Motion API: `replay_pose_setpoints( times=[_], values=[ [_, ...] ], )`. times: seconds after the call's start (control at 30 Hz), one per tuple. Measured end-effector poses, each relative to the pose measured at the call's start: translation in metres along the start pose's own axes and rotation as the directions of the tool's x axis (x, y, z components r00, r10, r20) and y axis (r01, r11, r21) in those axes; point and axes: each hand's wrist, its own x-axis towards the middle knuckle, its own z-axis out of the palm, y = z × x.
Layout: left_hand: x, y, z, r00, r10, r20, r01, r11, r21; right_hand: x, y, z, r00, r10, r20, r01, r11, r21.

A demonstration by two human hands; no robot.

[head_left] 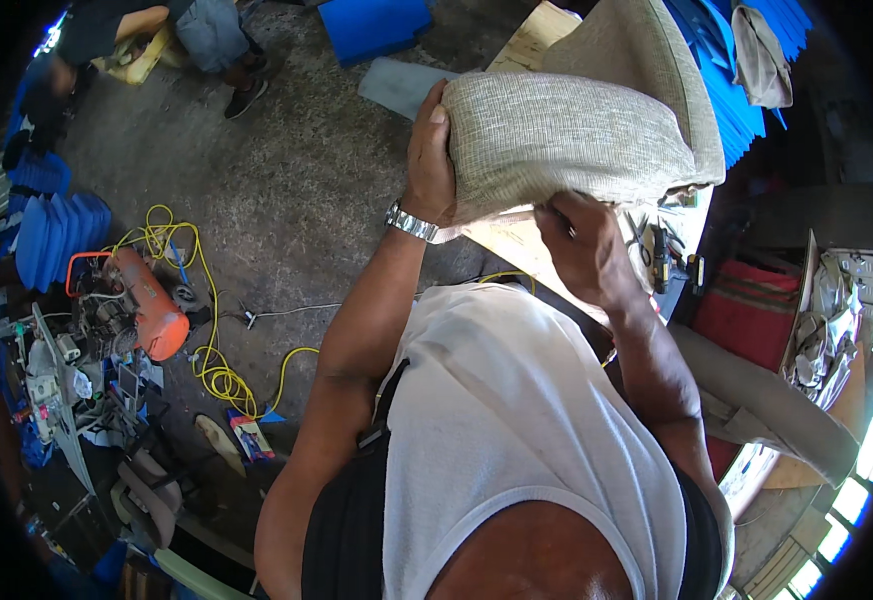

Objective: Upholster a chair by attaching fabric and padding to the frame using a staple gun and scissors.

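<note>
A chair part covered in beige woven fabric [567, 130] stands in front of me, with a thick padded section near me and a taller panel behind it. My left hand [431, 165] is pressed round the padded section's left end, thumb on the near face, steadying it. Below its near lower edge, my right hand [587, 245] is closed with curled fingers against the fabric's underside. What those fingers hold is too hidden to make out. Beneath lies a worktable with a pale wooden board [517, 242]. Dark-handled hand tools [665, 255] lie on it, right of my right hand.
Blue sheets [722, 70] are stacked at the far right. A grey fabric roll [757, 400] and a red padded piece [747, 310] are to my right. On the left floor are an orange compressor tank [152, 305] and a coiled yellow hose [219, 375]. Another person [212, 40] works at far left.
</note>
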Motion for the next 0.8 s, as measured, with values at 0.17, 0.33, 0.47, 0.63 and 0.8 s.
replay_pose_setpoints(
  times=[0.17,0.33,0.47,0.63,0.8],
  values=[
    [-0.016,0.006,0.009,0.971,-0.209,-0.116,0.178,0.956,-0.232,-0.039,-0.013,-0.018,0.990,0.141,0.013,-0.141,0.989,-0.036],
    [-0.020,0.020,0.033,0.980,-0.136,-0.146,0.122,0.987,-0.101,-0.022,-0.005,-0.031,0.979,0.134,0.154,-0.118,0.987,-0.109],
    [-0.021,0.013,0.042,0.978,-0.112,-0.175,0.080,0.980,-0.182,-0.004,-0.009,-0.051,0.908,0.124,0.400,-0.099,0.992,-0.081],
    [-0.027,0.023,0.026,0.985,-0.102,-0.141,0.095,0.994,-0.050,-0.021,-0.006,-0.046,0.947,0.148,0.284,-0.100,0.979,-0.179],
    [-0.025,0.013,0.026,0.969,-0.139,-0.204,0.117,0.986,-0.117,-0.050,-0.013,-0.031,0.998,0.026,0.053,-0.008,0.949,-0.314]
  ],
)
